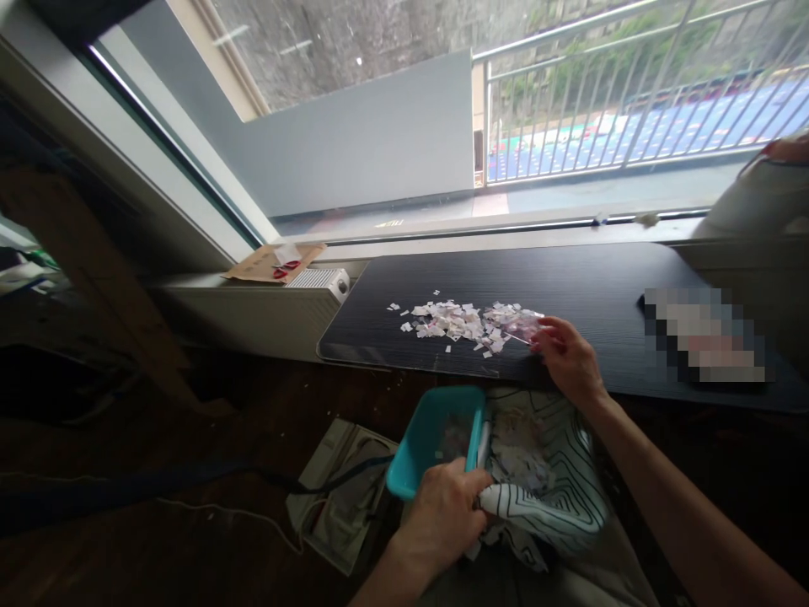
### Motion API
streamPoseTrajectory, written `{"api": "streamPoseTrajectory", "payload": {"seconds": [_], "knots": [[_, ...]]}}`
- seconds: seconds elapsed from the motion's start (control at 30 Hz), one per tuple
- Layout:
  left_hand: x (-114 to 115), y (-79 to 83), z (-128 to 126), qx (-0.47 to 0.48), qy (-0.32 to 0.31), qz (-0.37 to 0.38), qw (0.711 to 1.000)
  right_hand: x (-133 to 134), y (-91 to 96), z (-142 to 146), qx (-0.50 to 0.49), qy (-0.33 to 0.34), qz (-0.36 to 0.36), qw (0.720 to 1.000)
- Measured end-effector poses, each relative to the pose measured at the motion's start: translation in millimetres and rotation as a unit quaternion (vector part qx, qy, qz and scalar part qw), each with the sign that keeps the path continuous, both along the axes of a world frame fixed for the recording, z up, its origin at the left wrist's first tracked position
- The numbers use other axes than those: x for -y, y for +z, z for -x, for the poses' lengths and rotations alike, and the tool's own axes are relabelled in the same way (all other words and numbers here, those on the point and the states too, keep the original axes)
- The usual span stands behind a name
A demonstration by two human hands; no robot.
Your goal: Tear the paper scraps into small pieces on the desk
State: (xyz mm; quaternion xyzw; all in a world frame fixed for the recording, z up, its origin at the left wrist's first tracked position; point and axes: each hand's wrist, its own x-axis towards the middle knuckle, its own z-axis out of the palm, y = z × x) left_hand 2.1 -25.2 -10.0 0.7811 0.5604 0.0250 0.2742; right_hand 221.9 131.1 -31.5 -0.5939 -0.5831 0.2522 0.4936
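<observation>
Small white paper pieces (452, 320) lie in a loose heap on the dark tabletop (569, 282). At the heap's right end, my right hand (569, 358) pinches a small clear plastic bag (523, 323). My left hand (448, 510) is closed over the near right rim of a teal plastic tub (404, 459), which sits below the table edge with some scraps inside. Right beside the tub is a white cloth bag (572, 455) with black wavy lines, its edge against my left fingers. More paper scraps (522, 443) fill its opening.
A blurred-out object (704, 337) lies at the table's right end. Left of the table, a brown envelope (259, 263) with red-handled scissors (287, 268) rests on the sill above a radiator (322, 282). An open box (345, 497) and a pale cord (233, 516) are on the floor.
</observation>
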Motion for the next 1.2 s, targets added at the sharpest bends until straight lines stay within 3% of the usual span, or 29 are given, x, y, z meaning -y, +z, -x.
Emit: {"api": "streamPoseTrajectory", "payload": {"seconds": [0.17, 0.33, 0.47, 0.73, 1.2], "knots": [[16.8, -20.7, -10.6, -0.051, -0.052, 0.007, 0.997, -3.8, -1.8, 0.2, -0.072, -0.008, -0.017, 0.997], [19.6, -29.9, -25.9, -0.111, -0.042, 0.006, 0.993, -6.6, -1.6, 0.8, -0.019, -0.022, -0.033, 0.999], [10.2, -30.5, -34.7, -0.141, -0.053, -0.001, 0.989, -7.3, -3.0, 4.0, 0.042, -0.05, -0.047, 0.997], [-5.1, -32.8, -38.3, -0.176, -0.074, -0.004, 0.982, -11.9, -5.3, 7.1, 0.056, -0.075, -0.076, 0.993], [10.9, -21.3, -45.6, -0.14, -0.078, -0.035, 0.986, -10.1, -6.6, 3.1, 0.089, -0.079, -0.072, 0.99]]}}
